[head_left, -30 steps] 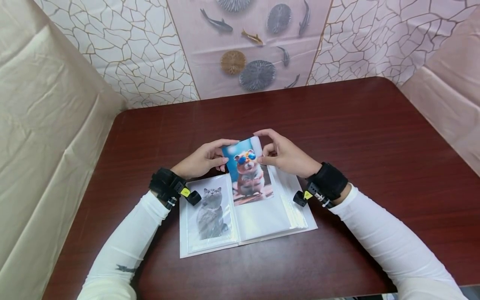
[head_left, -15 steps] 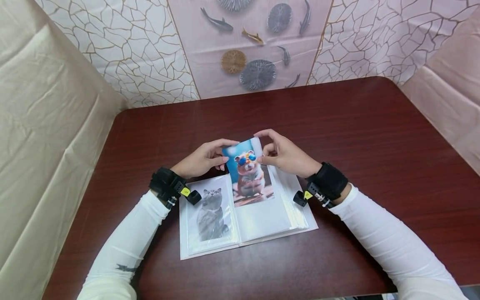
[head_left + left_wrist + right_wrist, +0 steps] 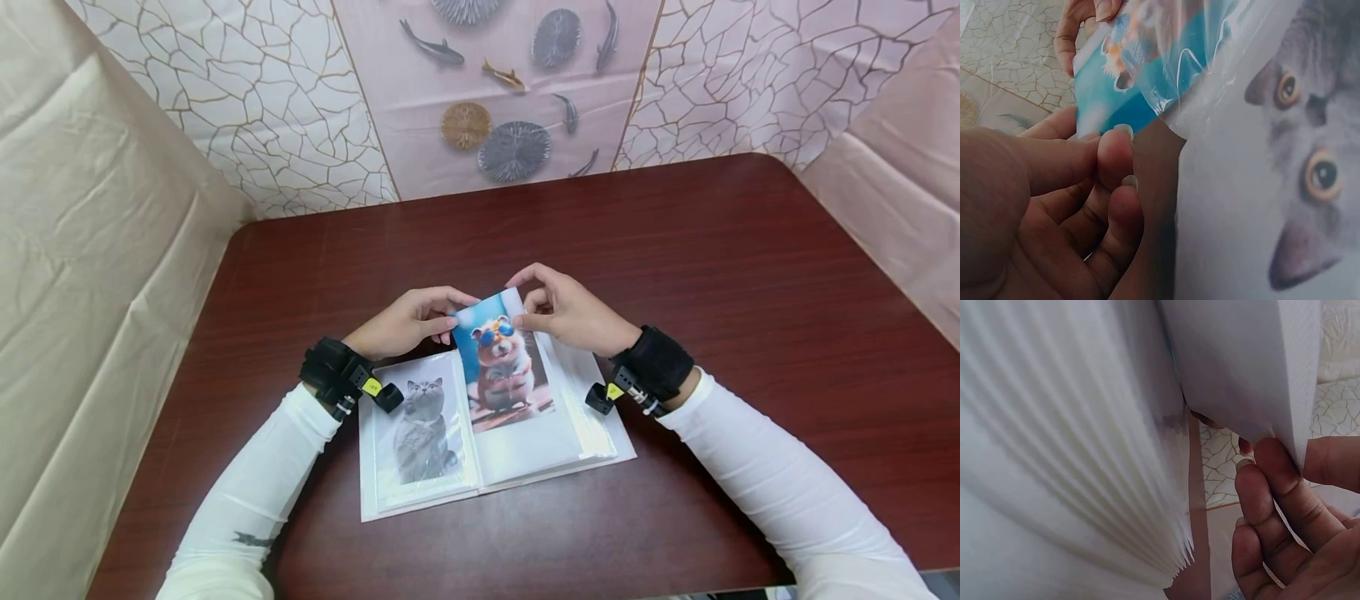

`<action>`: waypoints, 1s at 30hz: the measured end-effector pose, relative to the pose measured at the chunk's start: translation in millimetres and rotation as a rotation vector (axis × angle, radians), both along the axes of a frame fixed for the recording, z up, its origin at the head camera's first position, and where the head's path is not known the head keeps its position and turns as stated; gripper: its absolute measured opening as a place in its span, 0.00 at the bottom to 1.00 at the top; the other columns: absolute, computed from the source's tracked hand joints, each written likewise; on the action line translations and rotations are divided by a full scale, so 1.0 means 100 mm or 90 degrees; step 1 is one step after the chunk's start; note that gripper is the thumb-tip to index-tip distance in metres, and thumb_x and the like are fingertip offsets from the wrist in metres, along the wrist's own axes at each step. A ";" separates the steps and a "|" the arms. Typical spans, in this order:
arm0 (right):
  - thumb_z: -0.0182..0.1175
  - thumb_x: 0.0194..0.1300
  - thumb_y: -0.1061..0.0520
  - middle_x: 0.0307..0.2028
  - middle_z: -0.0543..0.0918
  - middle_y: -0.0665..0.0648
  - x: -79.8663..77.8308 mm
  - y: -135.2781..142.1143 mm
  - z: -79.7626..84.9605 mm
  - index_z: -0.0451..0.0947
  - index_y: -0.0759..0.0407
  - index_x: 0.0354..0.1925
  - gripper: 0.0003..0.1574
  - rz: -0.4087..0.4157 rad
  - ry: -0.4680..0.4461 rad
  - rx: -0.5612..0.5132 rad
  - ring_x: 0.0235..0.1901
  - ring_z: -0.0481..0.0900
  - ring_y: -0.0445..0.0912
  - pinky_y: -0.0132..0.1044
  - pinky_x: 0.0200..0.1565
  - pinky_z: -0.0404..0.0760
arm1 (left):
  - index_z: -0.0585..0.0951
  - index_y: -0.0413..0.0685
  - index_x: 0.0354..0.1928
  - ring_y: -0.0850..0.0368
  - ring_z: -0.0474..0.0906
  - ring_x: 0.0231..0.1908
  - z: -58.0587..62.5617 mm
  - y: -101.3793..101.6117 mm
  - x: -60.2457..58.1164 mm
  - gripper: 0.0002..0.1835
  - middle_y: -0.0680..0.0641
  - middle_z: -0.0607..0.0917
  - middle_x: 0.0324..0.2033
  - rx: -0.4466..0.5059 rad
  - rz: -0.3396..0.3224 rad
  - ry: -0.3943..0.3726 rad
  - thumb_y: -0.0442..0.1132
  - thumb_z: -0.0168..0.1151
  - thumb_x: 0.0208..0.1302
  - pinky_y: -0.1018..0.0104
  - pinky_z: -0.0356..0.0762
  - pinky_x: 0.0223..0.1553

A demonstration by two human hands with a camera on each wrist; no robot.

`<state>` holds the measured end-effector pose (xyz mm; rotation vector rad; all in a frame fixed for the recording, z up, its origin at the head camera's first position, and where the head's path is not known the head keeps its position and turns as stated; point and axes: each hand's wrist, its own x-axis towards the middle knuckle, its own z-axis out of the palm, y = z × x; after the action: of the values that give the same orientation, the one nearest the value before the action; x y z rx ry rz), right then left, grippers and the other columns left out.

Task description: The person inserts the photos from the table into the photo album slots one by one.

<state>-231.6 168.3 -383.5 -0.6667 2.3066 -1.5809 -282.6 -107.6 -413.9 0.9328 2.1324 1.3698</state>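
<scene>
A photo album [image 3: 525, 454] lies spread on the table. A picture of a hamster in blue sunglasses [image 3: 504, 375] is partly inside the clear sleeve of the album's right page, its top sticking out past the page. My left hand [image 3: 405, 323] pinches the photo's upper left corner between thumb and fingers. At the upper right corner, my right hand [image 3: 573, 312] holds it the same way. In the left wrist view, the clear sleeve [image 3: 1179, 69] overlaps the hamster photo. The right wrist view shows the photo's plain white back [image 3: 1235, 362] above my fingertips.
A grey cat photo [image 3: 423, 433] fills the album's left page. More album pages [image 3: 1085, 450] fan out beside my right hand. The dark red table [image 3: 675, 233] reaches back to a patterned cloth [image 3: 277, 100], with pale cloth at both sides.
The hamster photo has slid lower into the sleeve, toward the body, and less of it sticks out. Both hands have come down slightly with it, still holding its corners.
</scene>
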 end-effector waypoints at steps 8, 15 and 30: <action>0.60 0.64 0.63 0.29 0.81 0.62 0.00 -0.01 -0.01 0.64 0.63 0.56 0.24 -0.005 0.013 0.000 0.34 0.79 0.49 0.37 0.41 0.72 | 0.78 0.49 0.59 0.43 0.75 0.31 -0.01 0.00 0.00 0.18 0.43 0.82 0.35 0.002 -0.005 0.014 0.35 0.54 0.69 0.54 0.76 0.34; 0.59 0.65 0.62 0.29 0.80 0.62 0.02 -0.01 -0.03 0.66 0.64 0.54 0.21 0.000 0.025 -0.005 0.31 0.76 0.50 0.37 0.39 0.70 | 0.79 0.49 0.58 0.47 0.75 0.31 -0.01 -0.01 0.00 0.17 0.47 0.83 0.44 -0.004 -0.014 0.009 0.39 0.55 0.69 0.59 0.76 0.33; 0.60 0.64 0.61 0.28 0.81 0.60 0.01 0.00 -0.03 0.71 0.63 0.47 0.14 -0.009 0.035 0.008 0.32 0.79 0.49 0.36 0.39 0.72 | 0.81 0.50 0.56 0.50 0.78 0.33 0.00 0.01 0.02 0.16 0.49 0.84 0.48 -0.019 -0.044 0.021 0.41 0.56 0.68 0.61 0.77 0.36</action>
<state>-230.4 167.8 -386.9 -0.7004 2.3628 -1.5715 -281.0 -107.1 -413.7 1.0142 2.1180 1.2949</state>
